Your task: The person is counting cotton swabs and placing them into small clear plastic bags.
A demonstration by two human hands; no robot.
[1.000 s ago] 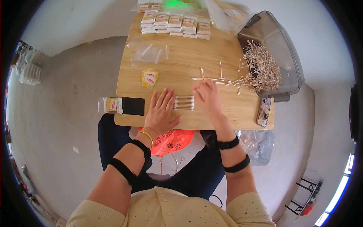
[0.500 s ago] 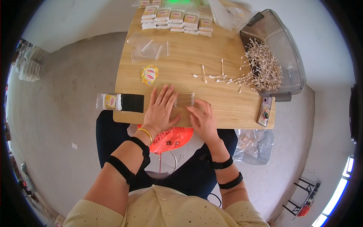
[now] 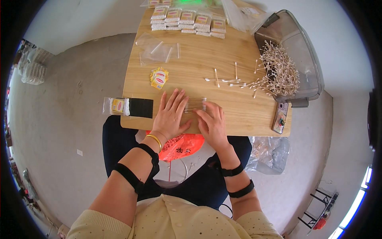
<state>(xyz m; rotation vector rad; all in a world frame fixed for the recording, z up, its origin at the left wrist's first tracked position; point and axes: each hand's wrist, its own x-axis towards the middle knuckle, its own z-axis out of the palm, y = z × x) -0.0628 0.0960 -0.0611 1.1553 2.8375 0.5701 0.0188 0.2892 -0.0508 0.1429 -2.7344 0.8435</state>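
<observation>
At nine o'clock of swab row (image 3: 195, 104), one filled pack (image 3: 118, 106). At ten, yellow cards (image 3: 159, 78), unused. Left hand (image 3: 168, 113) lies flat, fingers straight, beside row. At twelve, stacked packs (image 3: 187, 16), seemingly done. Row aligned, unbagged, between hands. Right hand (image 3: 214, 121) bent at row's right end; grip cannot tell. At two, many loose swabs (image 3: 280, 69) remain.

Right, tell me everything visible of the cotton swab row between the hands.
The cotton swab row lies on the wood-grained table, near its front edge: slim, brownish sticks with pale ends, side by side, lengths running left to right. The left hand borders its left end; the right hand is at its right end, contact unclear.
</observation>
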